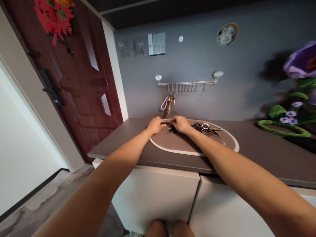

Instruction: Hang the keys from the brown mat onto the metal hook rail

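Over the back left of a brown oval mat (pixel 177 148) with a pale rim, both hands work close together. My left hand (pixel 155 125) is closed, and a small black piece (pixel 165 123), too small to name, sticks out from its fingertips. My right hand (pixel 181 124) is also closed, fingers pinched together; what they hold is hidden. Dark keys (pixel 171 129) lie on the mat just below the right fingertips, partly covered by that hand. A larger bunch of keys with metal rings (pixel 205 126) rests on the mat, to the right of my right wrist.
A hook rail (pixel 187 83) on the grey wall carries keys with a pink loop and a charm (pixel 170 102). Purple flowers (pixel 300 62) stand on the counter (pixel 261 154) at right. A dark red door (pixel 81 98) is at left, white cabinets (pixel 158 194) below.
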Action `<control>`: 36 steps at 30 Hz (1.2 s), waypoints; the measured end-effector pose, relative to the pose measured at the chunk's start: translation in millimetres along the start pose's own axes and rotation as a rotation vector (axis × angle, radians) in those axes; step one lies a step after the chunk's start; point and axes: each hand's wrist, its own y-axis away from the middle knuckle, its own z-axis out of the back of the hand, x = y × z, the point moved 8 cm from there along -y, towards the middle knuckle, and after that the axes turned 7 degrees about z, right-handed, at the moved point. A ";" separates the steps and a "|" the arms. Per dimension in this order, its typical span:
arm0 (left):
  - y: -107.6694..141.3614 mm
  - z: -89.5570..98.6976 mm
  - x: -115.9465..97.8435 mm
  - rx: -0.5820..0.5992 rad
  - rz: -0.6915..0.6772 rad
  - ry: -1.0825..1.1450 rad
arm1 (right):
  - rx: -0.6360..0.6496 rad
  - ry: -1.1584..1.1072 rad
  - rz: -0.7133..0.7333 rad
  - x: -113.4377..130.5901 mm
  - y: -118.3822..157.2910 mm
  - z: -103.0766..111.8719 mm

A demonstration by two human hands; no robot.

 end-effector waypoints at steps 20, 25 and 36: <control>1.2 3.7 -4.9 -0.013 -0.008 -0.112 | 0.160 0.246 0.018 11.3 6.7 -4.1; 0.2 14.5 -7.9 -0.090 -0.028 -0.034 | 0.164 0.237 0.032 15.5 7.9 -4.5; 0.9 27.1 -2.3 -0.159 0.076 0.406 | 0.051 0.178 0.114 26.1 5.8 1.8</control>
